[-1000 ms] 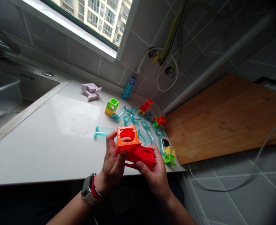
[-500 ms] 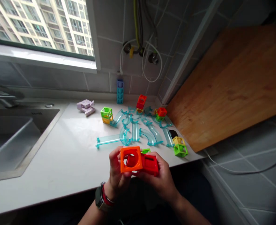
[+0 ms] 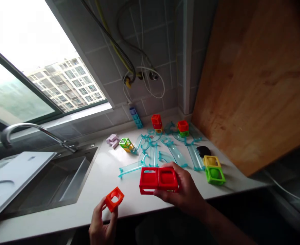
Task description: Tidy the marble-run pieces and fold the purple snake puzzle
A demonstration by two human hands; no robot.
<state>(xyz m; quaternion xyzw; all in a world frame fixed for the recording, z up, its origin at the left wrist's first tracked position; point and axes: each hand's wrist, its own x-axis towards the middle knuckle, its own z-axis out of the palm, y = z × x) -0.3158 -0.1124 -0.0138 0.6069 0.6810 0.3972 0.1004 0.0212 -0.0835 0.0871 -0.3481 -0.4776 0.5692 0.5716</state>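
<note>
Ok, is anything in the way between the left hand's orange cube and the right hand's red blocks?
Nothing visible. Between the orange cube in the left hand and the red blocks in the right hand, only a gap shows, with the white counter behind it. The teal track lies farther back.

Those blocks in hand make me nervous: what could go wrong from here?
The orange cube in the left hand appears near the front edge of the counter; if it slipped, it might fall off. The right hand grips the red cubes from one side, so they could tilt and knock the teal track pieces beyond.
</note>
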